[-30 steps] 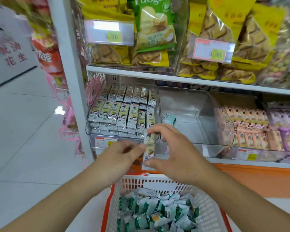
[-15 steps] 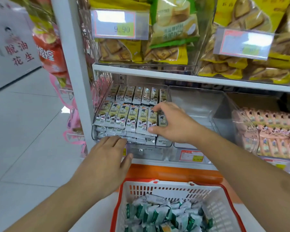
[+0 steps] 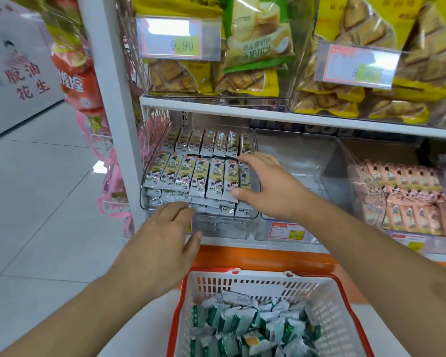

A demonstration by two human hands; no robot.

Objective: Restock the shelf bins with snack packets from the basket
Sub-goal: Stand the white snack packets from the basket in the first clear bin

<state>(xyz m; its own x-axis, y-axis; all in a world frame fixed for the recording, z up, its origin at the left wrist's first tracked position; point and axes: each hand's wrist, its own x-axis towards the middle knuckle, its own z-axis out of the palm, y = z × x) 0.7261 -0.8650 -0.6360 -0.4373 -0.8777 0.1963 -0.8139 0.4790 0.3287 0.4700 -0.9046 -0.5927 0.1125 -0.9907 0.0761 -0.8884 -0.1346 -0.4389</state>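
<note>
Your right hand reaches flat and open over the yellow snack packets, thumb touching one, while your left hand hovers open before the clear bin.

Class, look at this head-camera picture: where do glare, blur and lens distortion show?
Head view: glare whitens the left price tag and streaks the clear bin walls; the right price tag is blurred, its figures barely legible; the shelf upright leans and the shelf edge slopes, wide-angle distortion; the basket and right hand look fairly sharp.
</note>
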